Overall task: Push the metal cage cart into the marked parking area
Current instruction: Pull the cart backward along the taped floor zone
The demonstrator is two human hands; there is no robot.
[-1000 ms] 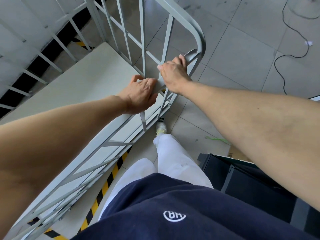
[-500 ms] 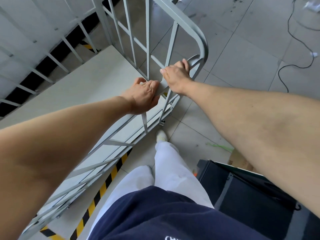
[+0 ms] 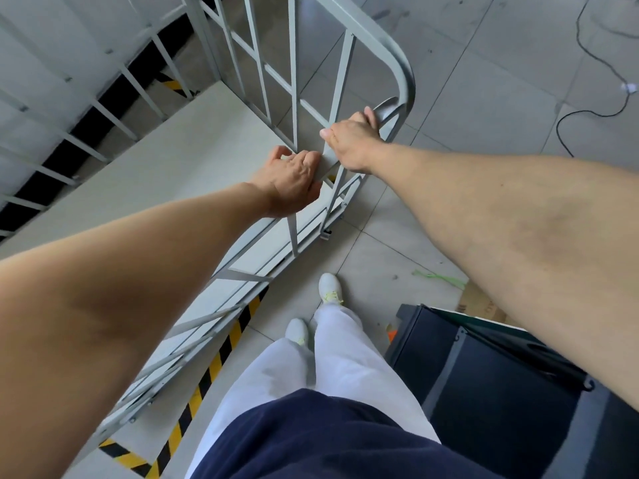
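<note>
My left hand (image 3: 294, 181) and right hand (image 3: 349, 143) both grasped one cart (image 3: 405, 76); its far side was cut off.

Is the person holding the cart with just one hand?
No, the left hand and the right hand both grip a bar of the metal cage cart.

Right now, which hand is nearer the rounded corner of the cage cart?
Right. The right hand grips the crossbar just beside the rounded corner; the left hand grips the same bar farther from it.
</note>
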